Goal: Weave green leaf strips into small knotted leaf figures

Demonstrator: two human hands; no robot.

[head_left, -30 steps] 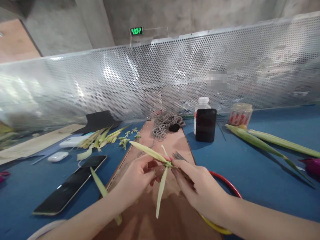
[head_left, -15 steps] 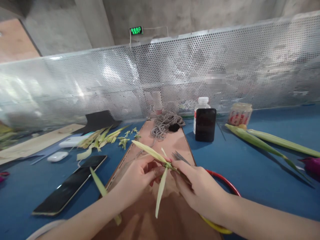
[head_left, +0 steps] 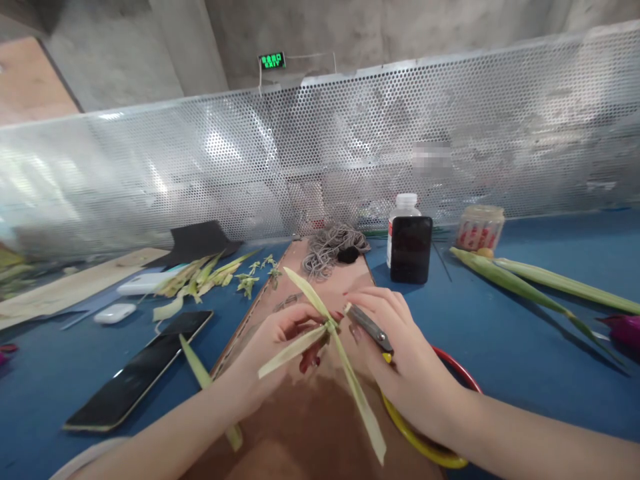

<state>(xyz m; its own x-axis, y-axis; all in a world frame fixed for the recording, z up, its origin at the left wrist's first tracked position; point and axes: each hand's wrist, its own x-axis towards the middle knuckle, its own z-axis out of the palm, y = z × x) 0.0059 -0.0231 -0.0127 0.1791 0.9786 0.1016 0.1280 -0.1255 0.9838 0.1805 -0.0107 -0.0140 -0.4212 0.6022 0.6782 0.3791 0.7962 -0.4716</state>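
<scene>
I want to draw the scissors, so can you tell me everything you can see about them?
The scissors have short grey blades that look like metal, with a small round screw joining them. Their big handle loops are red and yellow, maybe plastic. The blades look closed or almost closed. They point away from you and to the left, with the tips near the pale green leaf strips in the left hand. The right hand holds them and hides part of the handles.
</scene>
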